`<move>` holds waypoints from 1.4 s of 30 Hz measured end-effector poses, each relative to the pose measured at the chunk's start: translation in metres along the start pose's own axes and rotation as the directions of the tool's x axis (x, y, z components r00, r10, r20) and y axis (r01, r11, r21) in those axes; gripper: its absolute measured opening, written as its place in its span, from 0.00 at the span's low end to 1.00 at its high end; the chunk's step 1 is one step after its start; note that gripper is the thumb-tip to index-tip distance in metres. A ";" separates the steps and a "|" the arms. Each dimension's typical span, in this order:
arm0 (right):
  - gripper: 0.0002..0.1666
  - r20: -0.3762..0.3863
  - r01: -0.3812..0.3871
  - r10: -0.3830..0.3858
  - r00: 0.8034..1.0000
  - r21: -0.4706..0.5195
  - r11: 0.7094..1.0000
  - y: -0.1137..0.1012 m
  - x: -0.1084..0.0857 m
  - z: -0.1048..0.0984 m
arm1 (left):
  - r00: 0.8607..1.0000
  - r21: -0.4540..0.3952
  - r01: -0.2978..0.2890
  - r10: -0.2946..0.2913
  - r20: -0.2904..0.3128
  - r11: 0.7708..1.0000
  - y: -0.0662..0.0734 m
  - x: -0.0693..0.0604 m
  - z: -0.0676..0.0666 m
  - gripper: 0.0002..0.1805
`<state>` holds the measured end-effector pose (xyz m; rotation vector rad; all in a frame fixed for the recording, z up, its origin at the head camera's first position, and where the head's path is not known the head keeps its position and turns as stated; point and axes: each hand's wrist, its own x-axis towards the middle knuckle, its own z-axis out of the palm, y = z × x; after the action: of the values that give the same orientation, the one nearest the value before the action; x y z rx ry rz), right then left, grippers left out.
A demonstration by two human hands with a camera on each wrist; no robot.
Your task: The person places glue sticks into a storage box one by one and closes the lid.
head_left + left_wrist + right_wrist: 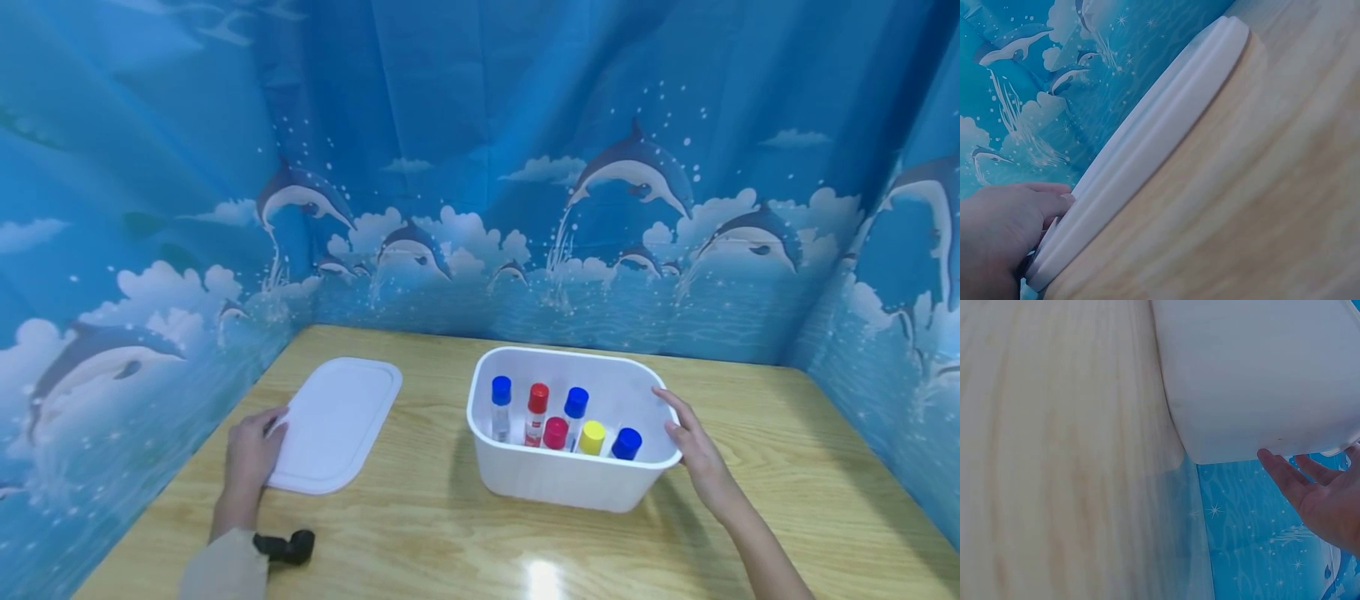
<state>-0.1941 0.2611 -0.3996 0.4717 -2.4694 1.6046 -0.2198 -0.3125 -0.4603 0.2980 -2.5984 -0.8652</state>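
At the left, a flat white lid (336, 425) with rounded corners lies on the table. My left hand (253, 450) pinches its left edge; in the left wrist view the fingertips (1063, 201) meet the lid's ridged rim (1147, 156). Right of the lid stands an uncovered white plastic bin (562, 479). My right hand (701, 458) touches the bin's right end, its fingers extended against the wall (1260, 381) in the right wrist view. Inside the bin are several upright clear bottles with blue (501, 390), red (538, 397) and yellow (592, 437) caps; their lower parts are partly hidden.
The wood-grain table (420, 542) carries both the bin and the lid. A blue dolphin-print curtain (465, 167) encloses the back and both sides. A black strap with a small device (288, 547) is on the left wrist.
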 end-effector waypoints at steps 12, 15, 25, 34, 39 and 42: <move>0.27 -0.001 0.006 -0.006 1.000 -0.016 1.000 0.000 0.000 0.000 | 0.997 0.076 0.072 -0.071 -0.019 0.995 0.004 -0.004 0.000 0.16; 0.27 -0.003 0.014 -0.014 1.000 -0.017 1.000 0.000 0.000 0.000 | 0.997 0.073 0.068 -0.066 -0.030 0.995 0.004 -0.003 0.000 0.16; 0.26 -0.018 0.040 -0.041 0.999 -0.048 0.998 0.000 -0.001 0.000 | 0.992 0.066 0.113 -0.109 -0.069 0.991 0.006 -0.002 -0.001 0.17; 0.26 -0.017 0.041 -0.042 0.999 -0.034 0.999 0.001 0.000 0.000 | 0.983 0.034 0.149 -0.144 -0.117 0.988 0.008 -0.001 0.000 0.16; 0.26 -0.011 0.042 -0.043 0.999 -0.026 0.999 0.000 -0.001 -0.001 | 0.985 -0.025 0.138 -0.140 -0.103 0.990 0.008 -0.001 -0.003 0.15; 0.26 -0.009 0.034 -0.034 0.999 -0.017 0.999 0.001 0.000 0.000 | 0.988 -0.114 0.140 -0.146 -0.045 0.983 0.004 -0.001 -0.007 0.14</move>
<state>-0.1939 0.2614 -0.4001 0.4996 -2.4522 1.5683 -0.2161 -0.3126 -0.4530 0.4751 -2.4927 -1.0320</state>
